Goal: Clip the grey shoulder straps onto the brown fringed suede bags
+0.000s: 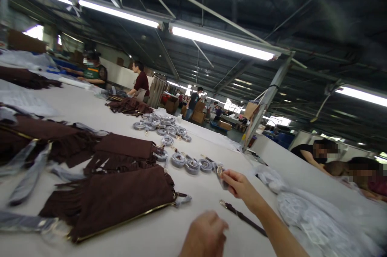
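— What carries everything?
— A long white table (90, 106).
— What lies on it?
— Brown fringed bags (117, 198) near the front, coiled straps in clear wrap (163, 122) farther along, one loose brown strap (242, 216), and white wrapping (302, 208) at the right.

The single head camera looks forward along the desk (193, 192), tilted, taking in much ceiling; the right hand (238, 184) is close below it.
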Available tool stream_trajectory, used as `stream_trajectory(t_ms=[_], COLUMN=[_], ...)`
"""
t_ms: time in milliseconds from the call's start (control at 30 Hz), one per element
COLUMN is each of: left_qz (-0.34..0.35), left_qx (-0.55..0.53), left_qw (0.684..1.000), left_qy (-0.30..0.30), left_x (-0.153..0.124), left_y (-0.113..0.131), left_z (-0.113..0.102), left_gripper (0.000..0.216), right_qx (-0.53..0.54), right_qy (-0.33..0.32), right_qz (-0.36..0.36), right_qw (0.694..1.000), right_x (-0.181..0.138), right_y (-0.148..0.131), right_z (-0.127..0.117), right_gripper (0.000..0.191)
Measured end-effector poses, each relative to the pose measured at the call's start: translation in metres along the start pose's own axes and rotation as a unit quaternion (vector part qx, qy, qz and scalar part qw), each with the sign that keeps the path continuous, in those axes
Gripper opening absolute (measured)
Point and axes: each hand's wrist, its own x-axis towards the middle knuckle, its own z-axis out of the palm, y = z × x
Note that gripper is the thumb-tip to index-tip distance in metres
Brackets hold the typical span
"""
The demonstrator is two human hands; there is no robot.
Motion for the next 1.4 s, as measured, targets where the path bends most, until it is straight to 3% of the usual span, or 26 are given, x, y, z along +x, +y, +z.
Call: stream_trajectory(t_ms=[33, 67, 133, 233, 333, 467, 567, 633, 700, 833, 1000, 1167, 1300, 1400], left_qz=[-0.059, -0.074, -0.061, -0.023, -0.091, -0.223, -0.284, -0.324, -0.344, -0.335, -0.271, -0.245, -0.249, -0.259], left_qx=[-0.023, -0.032, -0.02, -0.023, -0.103, -0.309, -0.383, -0.379, -0.367, -0.295, -0.171, -0.199, -0.196, -0.203], left_qw=[0.996, 0.99, 0.988, 0.993, 0.984, 0.914, 0.864, 0.843, 0.832, 0.866, 0.933, 0.943, 0.94, 0.936], left_qy=[0.067, 0.114, 0.141, 0.11, 0.117, 0.137, 0.159, 0.203, 0.235, 0.225, 0.166, 0.102, 0.126, 0.126], left_x=[0.003, 0.003, -0.005, -0.027, -0.055, -0.085, -0.1, -0.105, -0.107, -0.104, -0.102, -0.103, -0.1, -0.101], left_y=[-0.005, -0.009, -0.015, -0.019, -0.02, -0.029, -0.046, -0.061, -0.072, -0.07, -0.048, -0.044, -0.045, -0.047], left_z=[-0.026, -0.053, -0.106, -0.165, -0.192, -0.196, -0.186, -0.179, -0.174, -0.172, -0.166, -0.16, -0.157, -0.156], left_gripper=[0.036, 0.048, 0.059, 0.038, 0.021, 0.028, 0.037, 0.035, 0.031, 0.023, 0.016, 0.028, 0.025, 0.018], right_qx=[0.027, 0.054, 0.143, 0.257, 0.334, 0.428, 0.462, 0.449, 0.409, 0.308, 0.247, 0.281, 0.263, 0.208], right_qy=[-0.025, -0.053, -0.129, -0.236, -0.308, -0.34, -0.343, -0.324, -0.26, -0.142, -0.075, -0.092, -0.104, -0.09], right_qz=[-0.011, -0.02, -0.03, -0.027, -0.015, 0.032, 0.079, 0.088, 0.06, -0.044, -0.128, -0.097, -0.109, -0.164], right_qw=[0.999, 0.997, 0.981, 0.937, 0.891, 0.837, 0.814, 0.828, 0.873, 0.94, 0.957, 0.95, 0.953, 0.96], right_x=[-0.01, -0.019, -0.039, -0.063, -0.077, -0.082, -0.079, -0.077, -0.075, -0.072, -0.068, -0.063, -0.06, -0.062], right_y=[-0.017, -0.034, -0.065, -0.101, -0.122, -0.13, -0.124, -0.119, -0.116, -0.122, -0.129, -0.119, -0.113, -0.115], right_z=[0.011, 0.023, 0.048, 0.085, 0.117, 0.156, 0.179, 0.185, 0.183, 0.171, 0.172, 0.174, 0.17, 0.169], right_gripper=[0.045, 0.046, 0.045, 0.042, 0.038, 0.041, 0.044, 0.044, 0.04, 0.036, 0.038, 0.041, 0.038, 0.034])
